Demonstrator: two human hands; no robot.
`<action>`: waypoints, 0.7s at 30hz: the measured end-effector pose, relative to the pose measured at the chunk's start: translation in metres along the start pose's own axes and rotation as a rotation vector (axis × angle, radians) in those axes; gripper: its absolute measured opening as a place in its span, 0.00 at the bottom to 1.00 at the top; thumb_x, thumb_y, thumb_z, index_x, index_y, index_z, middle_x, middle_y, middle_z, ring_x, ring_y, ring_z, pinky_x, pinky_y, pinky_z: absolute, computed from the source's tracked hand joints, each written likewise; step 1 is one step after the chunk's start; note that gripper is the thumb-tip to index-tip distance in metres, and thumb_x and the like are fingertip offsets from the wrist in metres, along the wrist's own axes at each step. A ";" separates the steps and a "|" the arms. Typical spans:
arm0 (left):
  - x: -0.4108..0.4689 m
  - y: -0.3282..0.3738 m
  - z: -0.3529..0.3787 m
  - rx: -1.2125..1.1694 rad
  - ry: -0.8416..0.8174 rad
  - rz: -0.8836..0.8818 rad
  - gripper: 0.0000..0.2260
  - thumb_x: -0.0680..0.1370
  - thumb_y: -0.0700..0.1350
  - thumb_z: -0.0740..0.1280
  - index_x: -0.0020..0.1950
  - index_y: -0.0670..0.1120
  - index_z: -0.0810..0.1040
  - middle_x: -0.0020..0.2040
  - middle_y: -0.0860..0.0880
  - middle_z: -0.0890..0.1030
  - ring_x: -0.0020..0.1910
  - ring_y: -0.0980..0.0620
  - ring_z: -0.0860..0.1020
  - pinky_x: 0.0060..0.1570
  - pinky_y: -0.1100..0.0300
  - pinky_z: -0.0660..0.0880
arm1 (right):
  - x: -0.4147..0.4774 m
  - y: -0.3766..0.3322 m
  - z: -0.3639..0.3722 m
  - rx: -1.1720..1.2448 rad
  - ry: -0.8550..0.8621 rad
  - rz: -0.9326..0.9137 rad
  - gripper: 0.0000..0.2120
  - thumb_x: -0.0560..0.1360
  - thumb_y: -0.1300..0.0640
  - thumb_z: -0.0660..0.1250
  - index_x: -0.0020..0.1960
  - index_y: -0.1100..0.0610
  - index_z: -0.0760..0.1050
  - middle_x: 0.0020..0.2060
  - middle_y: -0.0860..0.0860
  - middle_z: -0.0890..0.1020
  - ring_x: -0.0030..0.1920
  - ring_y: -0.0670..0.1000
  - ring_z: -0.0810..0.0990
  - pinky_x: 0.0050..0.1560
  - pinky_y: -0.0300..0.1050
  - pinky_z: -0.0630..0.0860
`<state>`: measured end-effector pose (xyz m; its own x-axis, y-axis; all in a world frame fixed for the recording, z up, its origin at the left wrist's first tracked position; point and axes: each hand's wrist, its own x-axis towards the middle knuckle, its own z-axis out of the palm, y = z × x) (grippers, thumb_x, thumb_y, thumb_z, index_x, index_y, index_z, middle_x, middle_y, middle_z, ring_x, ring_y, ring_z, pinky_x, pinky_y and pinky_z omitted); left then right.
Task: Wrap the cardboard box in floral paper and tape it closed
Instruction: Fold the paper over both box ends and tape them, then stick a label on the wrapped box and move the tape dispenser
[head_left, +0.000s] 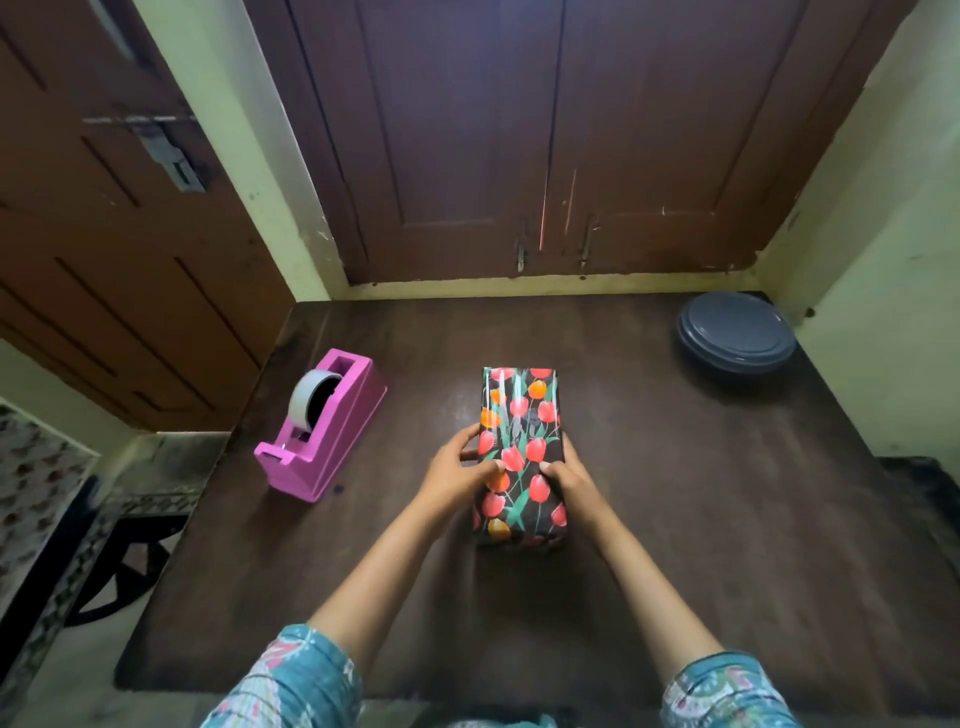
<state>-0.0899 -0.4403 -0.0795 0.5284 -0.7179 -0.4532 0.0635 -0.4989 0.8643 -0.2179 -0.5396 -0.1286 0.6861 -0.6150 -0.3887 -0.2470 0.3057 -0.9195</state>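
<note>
The box (522, 431) lies mid-worktop (701, 509), fully covered in paper. The left grip (460, 470) and right grip (571, 480) clasp its near half, thumbs on top. I'd press the seams flat and keep it steady. The dispenser (324, 441) at the left edge carries a tape roll (310, 399). A lidded dish (735, 332) in the far right corner hides its contents.

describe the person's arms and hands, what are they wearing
Both forearms are bare. The left sleeve and right sleeve end near the elbow, teal cloth with a pink and white print. The left hand and right hand are ungloved; no watch or bangle shows at the wrists.
</note>
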 end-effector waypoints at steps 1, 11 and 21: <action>-0.001 -0.002 0.000 -0.006 0.002 -0.002 0.22 0.77 0.40 0.66 0.70 0.50 0.66 0.58 0.49 0.74 0.52 0.53 0.76 0.41 0.64 0.76 | 0.000 0.002 0.001 -0.013 -0.011 0.005 0.32 0.69 0.52 0.61 0.72 0.51 0.57 0.59 0.53 0.77 0.53 0.51 0.81 0.46 0.42 0.79; 0.007 -0.007 -0.012 0.015 0.017 -0.003 0.24 0.77 0.42 0.67 0.72 0.47 0.65 0.67 0.45 0.71 0.61 0.50 0.73 0.49 0.61 0.74 | -0.009 -0.001 0.007 -0.024 0.131 0.004 0.28 0.79 0.56 0.61 0.75 0.52 0.53 0.64 0.51 0.72 0.51 0.45 0.78 0.46 0.37 0.77; 0.044 0.032 -0.003 0.518 0.108 0.310 0.23 0.69 0.51 0.66 0.63 0.50 0.77 0.64 0.47 0.75 0.64 0.48 0.72 0.64 0.48 0.68 | -0.033 -0.008 -0.031 0.032 0.498 -0.130 0.27 0.78 0.64 0.62 0.74 0.58 0.58 0.73 0.55 0.64 0.72 0.49 0.62 0.73 0.49 0.59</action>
<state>-0.0621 -0.4866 -0.0715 0.5408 -0.8277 -0.1500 -0.5120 -0.4654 0.7220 -0.2595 -0.5444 -0.1103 0.2988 -0.9185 -0.2592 -0.1550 0.2213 -0.9628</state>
